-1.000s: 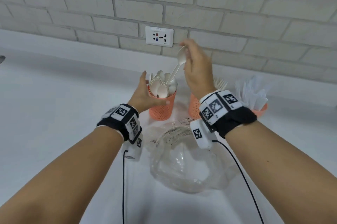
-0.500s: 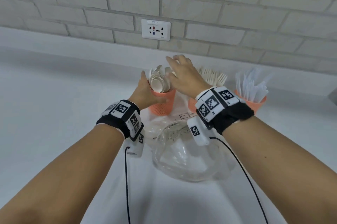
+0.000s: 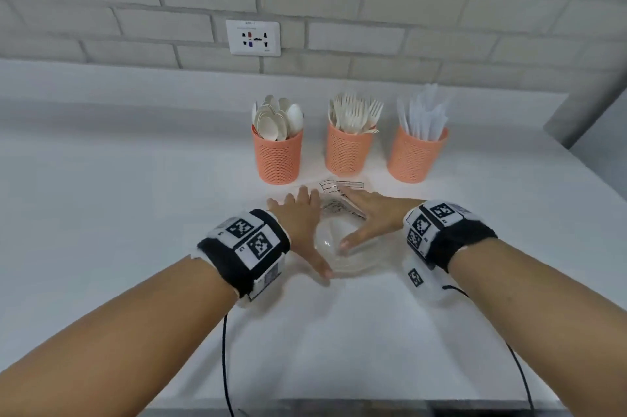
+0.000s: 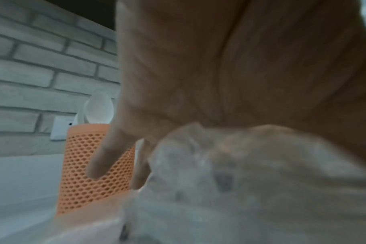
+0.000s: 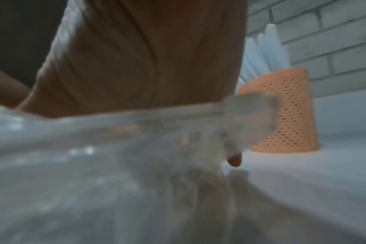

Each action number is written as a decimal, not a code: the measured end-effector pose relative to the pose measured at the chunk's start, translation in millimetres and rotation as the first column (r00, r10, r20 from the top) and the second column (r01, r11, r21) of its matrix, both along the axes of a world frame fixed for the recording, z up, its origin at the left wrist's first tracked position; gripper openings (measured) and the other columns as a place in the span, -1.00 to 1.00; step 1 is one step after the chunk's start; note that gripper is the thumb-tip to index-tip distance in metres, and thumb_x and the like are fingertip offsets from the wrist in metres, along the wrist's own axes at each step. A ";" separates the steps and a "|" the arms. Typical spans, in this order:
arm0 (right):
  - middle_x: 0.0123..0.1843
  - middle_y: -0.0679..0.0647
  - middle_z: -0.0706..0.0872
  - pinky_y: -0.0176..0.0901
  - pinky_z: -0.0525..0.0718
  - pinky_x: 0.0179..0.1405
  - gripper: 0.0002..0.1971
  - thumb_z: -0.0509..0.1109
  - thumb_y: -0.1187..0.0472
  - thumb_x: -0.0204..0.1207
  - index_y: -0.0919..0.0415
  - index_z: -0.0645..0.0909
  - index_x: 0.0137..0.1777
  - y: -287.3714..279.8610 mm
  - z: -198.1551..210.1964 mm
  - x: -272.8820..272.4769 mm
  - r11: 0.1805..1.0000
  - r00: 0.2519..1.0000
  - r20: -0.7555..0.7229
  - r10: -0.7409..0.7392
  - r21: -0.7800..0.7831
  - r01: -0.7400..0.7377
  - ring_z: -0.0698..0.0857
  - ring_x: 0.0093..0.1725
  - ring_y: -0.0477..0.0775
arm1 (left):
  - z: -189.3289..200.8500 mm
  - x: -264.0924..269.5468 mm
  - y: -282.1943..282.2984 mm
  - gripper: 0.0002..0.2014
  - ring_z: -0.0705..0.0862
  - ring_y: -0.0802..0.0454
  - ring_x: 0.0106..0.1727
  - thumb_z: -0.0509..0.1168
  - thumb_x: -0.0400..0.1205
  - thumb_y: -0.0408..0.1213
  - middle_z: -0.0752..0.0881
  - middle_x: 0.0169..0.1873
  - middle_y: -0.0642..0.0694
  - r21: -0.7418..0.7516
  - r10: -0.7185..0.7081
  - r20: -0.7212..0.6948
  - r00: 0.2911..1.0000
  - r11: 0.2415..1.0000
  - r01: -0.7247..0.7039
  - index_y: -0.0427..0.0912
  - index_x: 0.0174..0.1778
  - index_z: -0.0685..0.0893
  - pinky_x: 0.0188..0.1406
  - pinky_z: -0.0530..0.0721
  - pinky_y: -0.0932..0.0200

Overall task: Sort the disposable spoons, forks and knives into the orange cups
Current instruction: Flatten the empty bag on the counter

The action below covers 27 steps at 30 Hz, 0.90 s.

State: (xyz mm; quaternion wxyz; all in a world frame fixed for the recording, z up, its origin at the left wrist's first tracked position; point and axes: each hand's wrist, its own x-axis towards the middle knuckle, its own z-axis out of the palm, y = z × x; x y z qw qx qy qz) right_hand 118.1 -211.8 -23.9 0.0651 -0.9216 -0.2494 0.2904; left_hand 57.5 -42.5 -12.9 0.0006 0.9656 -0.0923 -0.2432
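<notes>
Both hands have dropped from the spoon cup, where half a second ago the left steadied the cup and the right reached over the spoon bowls, down onto the crumpled clear plastic bag [image 3: 342, 257] lying nearest the person. The left hand [image 3: 298, 223] lies flat on the bag's left side, fingers spread; the right hand [image 3: 369, 216] lies flat on its right side, thumb pointing inward (both wrist views show a palm resting on the film, nothing curled or pinched).

I see no cutlery in the bag, so the sorting looks finished, and the step in hand seems to be flattening or gathering the empty bag. To do it well, press the air out toward the open end, or draw the film back toward the body, not forward.

Just beyond the fingertips stand three orange mesh plastic cups in a row: the left cup [image 3: 277, 157] holds the white disposable spoons [image 3: 278, 119], the middle cup [image 3: 347, 152] the cream forks [image 3: 354, 113], the right cup [image 3: 415, 155] the pale translucent knives [image 3: 424, 116]. The bag's printed far edge nearly reaches the cups, so a forward shove could nudge or tip one.

On the white counter [image 3: 118, 196] open room lies to the left and near the front edge. Its right edge falls away close beside the knife cup. Behind the cups rises a grey brick wall with a white socket plate [image 3: 253, 37].
</notes>
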 end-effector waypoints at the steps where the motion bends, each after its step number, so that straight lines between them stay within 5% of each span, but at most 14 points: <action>1: 0.71 -0.02 -0.15 0.28 -0.02 0.64 0.26 0.42 -0.46 0.16 -0.09 -0.39 0.61 -2.5 -3.6 -5.7 1.000 1.000 -0.005 -0.027 -0.015 0.027 -0.11 0.68 0.15 | -3.5 2.5 -1.4 0.44 -0.07 -0.30 0.66 0.56 0.18 0.23 -0.31 0.64 -0.26 0.023 0.000 -0.008 1.000 1.000 0.000 -0.26 0.61 -0.39 0.57 0.03 -0.38; 5: 0.71 0.05 -0.05 0.27 0.03 0.63 0.31 0.46 -0.46 0.11 -0.07 -0.37 0.63 -9.5 0.3 -31.4 0.993 0.994 -0.058 -0.090 -0.082 0.085 -0.07 0.68 0.20 | -7.5 17.4 3.9 0.39 0.11 -0.29 0.64 0.60 0.27 0.02 -0.35 0.62 -0.30 -0.028 -0.002 0.007 1.000 1.000 0.002 -0.21 0.59 -0.45 0.50 0.31 -0.17; 8: 0.60 0.19 0.27 0.20 0.23 0.53 0.38 0.57 -0.34 0.09 0.01 -0.41 0.62 -9.5 -1.5 -52.8 0.981 0.994 -0.025 -0.108 -0.165 0.102 0.26 0.59 0.21 | -8.9 27.9 6.1 0.30 0.34 -0.22 0.54 0.56 0.35 -0.08 0.12 0.61 -0.30 -0.139 0.004 0.001 1.000 0.990 -0.004 -0.23 0.59 -0.44 0.38 0.46 -0.02; 10: 0.33 0.20 0.53 0.14 0.37 0.43 0.36 0.63 -0.15 0.17 0.12 -0.40 0.62 -9.1 -8.1 -59.1 0.982 0.991 0.030 -0.128 -0.133 0.131 0.50 0.35 0.20 | -10.3 30.7 3.0 0.16 0.50 -0.16 0.34 0.53 0.39 -0.14 0.43 0.43 -0.25 -0.180 -0.010 0.009 1.000 0.984 0.011 -0.27 0.63 -0.23 0.20 0.54 0.07; 11: 0.24 0.19 0.52 0.12 0.42 0.38 0.34 0.64 -0.08 0.17 0.12 -0.37 0.63 -10.2 -8.6 -61.8 0.983 0.988 0.065 -0.141 -0.111 0.147 0.51 0.28 0.20 | -11.1 30.5 0.2 -0.01 0.55 -0.12 0.22 0.51 0.40 -0.16 0.52 0.32 -0.22 -0.177 -0.041 0.010 0.999 0.983 0.042 -0.27 0.61 0.02 0.09 0.57 0.09; 13: 0.48 0.21 0.32 0.25 0.31 0.46 0.35 0.66 -0.05 0.11 0.09 -0.32 0.64 -16.6 -7.1 -65.5 0.986 0.974 0.193 -0.118 -0.096 0.139 0.30 0.49 0.23 | -12.8 25.8 -8.5 -0.47 0.54 -0.05 -0.01 0.47 0.41 -0.25 0.62 0.04 -0.12 -0.170 -0.144 -0.011 0.990 0.975 0.140 -0.21 0.24 0.43 -0.14 0.51 0.15; 15: 0.69 0.15 -0.12 0.38 -0.01 0.56 0.38 0.68 0.00 0.09 0.04 -0.37 0.63 -24.9 -5.2 -68.9 0.987 0.959 0.269 -0.084 -0.112 0.118 -0.11 0.67 0.21 | -14.5 16.0 -19.7 -0.68 0.55 -0.01 -0.11 0.42 0.39 -0.35 0.60 -0.19 -0.01 -0.176 -0.267 -0.019 0.963 0.949 0.260 -0.15 -0.01 0.48 -0.30 0.47 0.20; 16: 0.70 0.11 -0.16 0.40 -0.10 0.56 0.37 0.68 0.03 0.10 0.01 -0.37 0.63 -28.3 -2.9 -71.5 0.986 0.964 0.252 -0.090 -0.112 0.121 -0.17 0.68 0.18 | -15.2 10.3 -27.2 -0.70 0.58 -0.01 -0.11 0.40 0.38 -0.38 0.63 -0.20 -0.01 -0.197 -0.327 -0.013 0.945 0.927 0.318 -0.14 -0.03 0.51 -0.29 0.53 0.18; 18: 0.61 0.09 0.24 0.43 -0.02 0.53 0.11 0.60 0.09 0.21 -0.06 -0.08 0.63 -37.1 1.8 -77.7 0.989 0.981 0.165 -0.102 -0.088 0.117 0.10 0.64 0.15 | -13.2 -0.5 -40.4 -0.71 0.64 -0.04 -0.03 0.36 0.41 -0.39 0.72 -0.07 -0.05 -0.255 -0.425 0.034 0.905 0.872 0.419 -0.09 0.04 0.59 -0.05 0.64 0.07; 20: 0.12 -0.03 0.65 0.28 0.43 0.33 -0.61 0.40 0.13 0.34 -0.11 0.48 0.18 -49.2 4.2 -85.2 0.986 0.980 0.122 -0.160 -0.015 0.163 0.57 0.25 0.16 | -4.8 -9.8 -47.8 -0.69 0.60 -0.05 0.00 0.30 0.49 -0.40 0.70 0.02 -0.10 -0.291 -0.452 0.067 0.889 0.844 0.451 -0.17 0.16 0.62 0.02 0.55 0.09; 21: -0.08 -0.07 0.68 0.13 0.60 0.10 -0.85 0.31 0.14 0.33 -0.06 0.52 -0.10 -56.6 3.3 -88.2 0.979 0.971 0.123 -0.203 0.028 0.201 0.66 0.01 0.14 | -0.2 -12.0 -49.6 -0.69 0.57 -0.06 -0.01 0.28 0.49 -0.43 0.68 0.03 -0.14 -0.295 -0.422 0.091 0.902 0.853 0.430 -0.23 0.17 0.61 -0.05 0.49 0.12; 23: -0.19 -0.03 0.71 0.06 0.73 -0.10 -0.84 0.24 0.05 0.25 0.05 0.52 -0.20 -72.3 3.5 -93.1 0.959 0.961 0.100 -0.259 0.142 0.244 0.70 -0.16 0.13 | 6.6 -15.1 -50.5 -0.63 0.57 -0.08 0.03 0.32 0.45 -0.46 0.66 0.07 -0.16 -0.328 -0.318 0.177 0.932 0.874 0.360 -0.22 0.19 0.58 -0.10 0.44 0.14; 25: 0.00 0.08 0.73 0.04 0.69 0.02 -0.67 0.26 -0.06 0.35 0.12 0.59 0.00 -91.9 5.8 -98.0 0.948 0.960 0.056 -0.274 0.183 0.260 0.70 -0.02 0.16 | 9.3 -22.1 -52.0 -0.42 0.54 -0.12 0.21 0.45 0.45 -0.32 0.57 0.24 -0.11 -0.324 -0.238 0.257 0.936 0.892 0.316 -0.08 0.39 0.46 0.09 0.48 0.09; 27: 0.20 0.17 0.66 -0.01 0.57 0.12 -0.68 0.25 0.08 0.58 0.26 0.50 0.23 -119.9 6.3 -105.5 0.917 0.936 0.024 -0.350 0.211 0.337 0.62 0.16 0.20 | 14.3 -40.2 -56.6 -0.17 0.43 -0.18 0.35 0.52 0.41 -0.12 0.38 0.44 -0.13 -0.271 -0.194 0.433 0.880 0.903 0.333 -0.01 0.57 0.27 0.29 0.45 -0.11</action>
